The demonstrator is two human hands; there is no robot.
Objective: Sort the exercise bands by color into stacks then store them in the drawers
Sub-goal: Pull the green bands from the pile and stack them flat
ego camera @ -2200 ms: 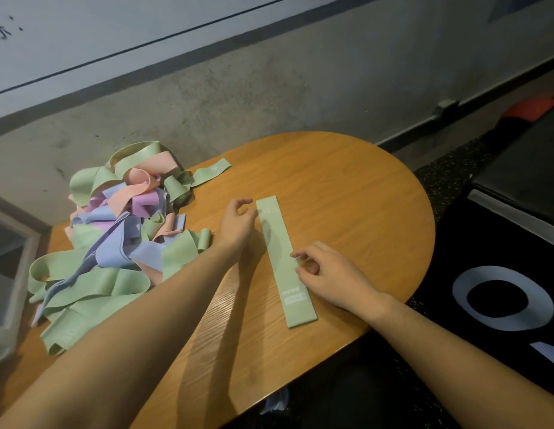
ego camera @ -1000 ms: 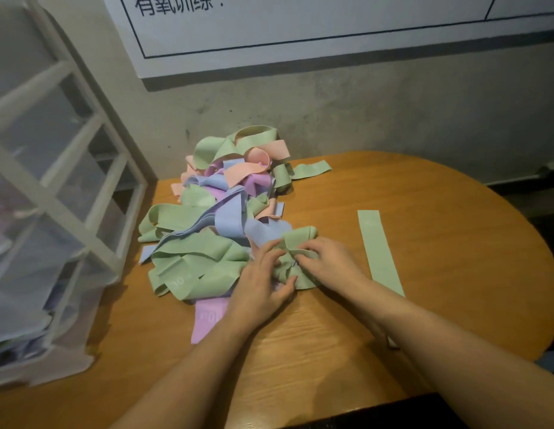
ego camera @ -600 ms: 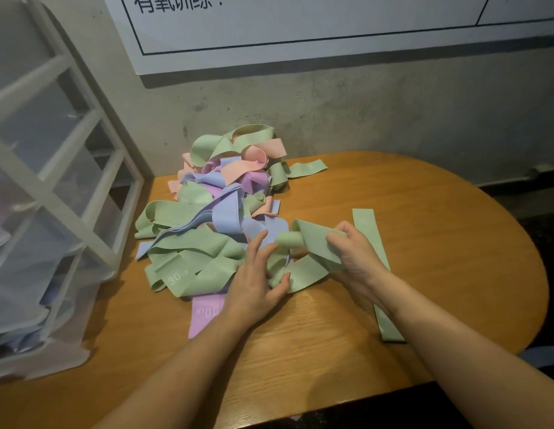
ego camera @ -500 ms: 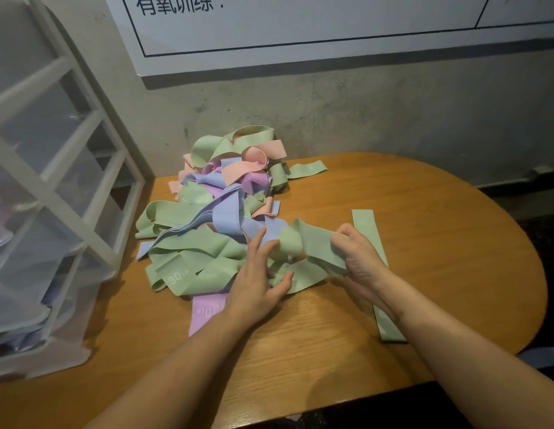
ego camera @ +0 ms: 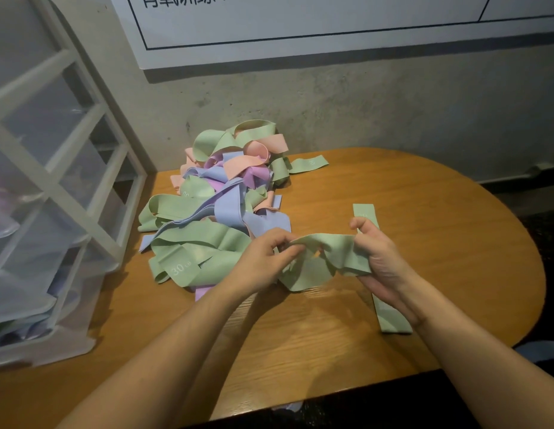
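Centrally, hands (ego camera: pixel 319 258) with green band (ego camera: pixel 328 252), table edge (ego camera: pixel 517 320) rightward.

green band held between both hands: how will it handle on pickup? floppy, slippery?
Likely floppy: the green band sags and wrinkles between the left hand and right hand. Probably light, since fingertip pinches carry it. It should lie flat once smoothed, like the flat green band on the table. Slipperiness can't be judged.
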